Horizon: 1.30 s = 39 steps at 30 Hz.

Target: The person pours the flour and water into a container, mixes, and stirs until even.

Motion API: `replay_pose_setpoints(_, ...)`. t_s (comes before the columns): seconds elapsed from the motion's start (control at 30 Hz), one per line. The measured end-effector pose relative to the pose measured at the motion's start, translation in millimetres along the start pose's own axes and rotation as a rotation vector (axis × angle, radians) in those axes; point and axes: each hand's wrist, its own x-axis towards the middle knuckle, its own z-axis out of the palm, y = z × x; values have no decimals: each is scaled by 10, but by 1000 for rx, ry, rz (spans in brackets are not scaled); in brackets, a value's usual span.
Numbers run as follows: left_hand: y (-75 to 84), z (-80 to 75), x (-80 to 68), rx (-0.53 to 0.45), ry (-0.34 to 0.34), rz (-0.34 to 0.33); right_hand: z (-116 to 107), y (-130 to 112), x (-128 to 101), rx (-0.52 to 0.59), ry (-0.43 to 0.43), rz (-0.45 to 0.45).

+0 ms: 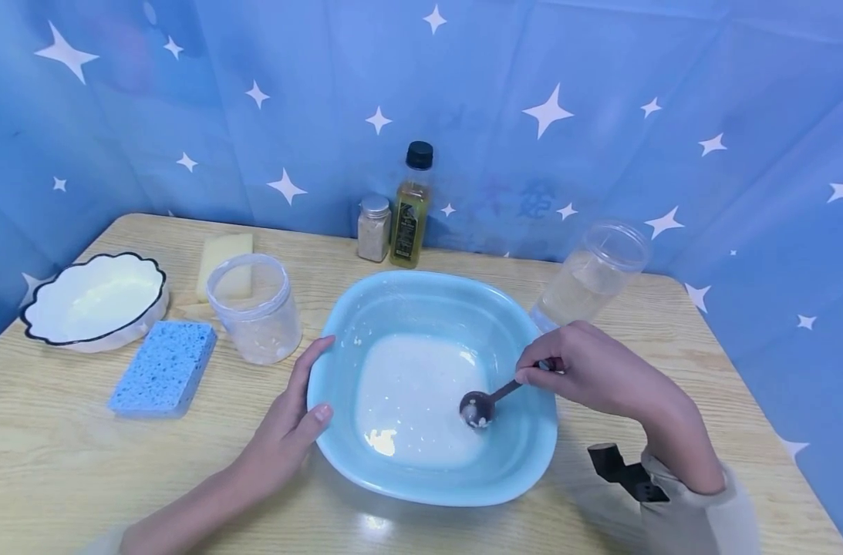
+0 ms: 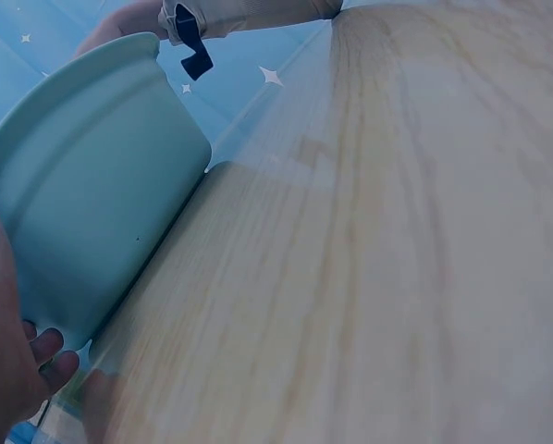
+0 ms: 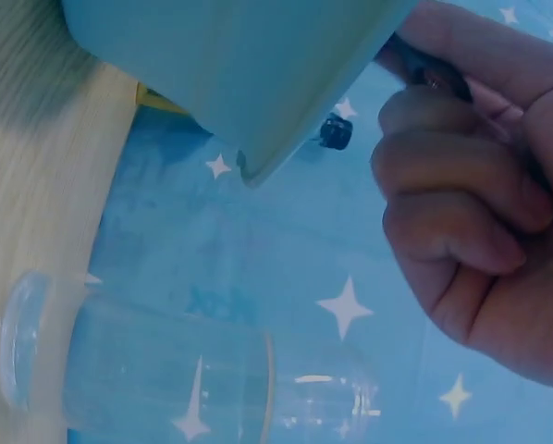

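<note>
A light blue plastic basin (image 1: 435,493) holds a milky white liquid (image 1: 414,393) with small white lumps in it. My left hand (image 1: 292,416) grips the basin's left side, index finger and thumb at the rim; in the left wrist view, other fingers (image 2: 56,356) curl low against its outer wall. Over the right rim, my right hand (image 1: 588,366) holds the handle of a dark brown round-bowled spoon (image 1: 478,408). The spoon's bowl is at the liquid's right edge, with white bits in it. In the right wrist view, my right fingers (image 3: 452,176) are curled around the handle.
Behind the basin stand an oil bottle (image 1: 409,220) and a small shaker jar (image 1: 374,229). A clear container of liquid (image 1: 581,285) is at right. Leftward are a clear empty jar (image 1: 257,316), blue sponge (image 1: 164,370), pale yellow block (image 1: 216,254) and scalloped white dish (image 1: 95,301).
</note>
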Motion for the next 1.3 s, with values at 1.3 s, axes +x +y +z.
replay_pose_setpoints(1.3,-39,-12,6,-31,-13,4,287,-304,231,3,67,24)
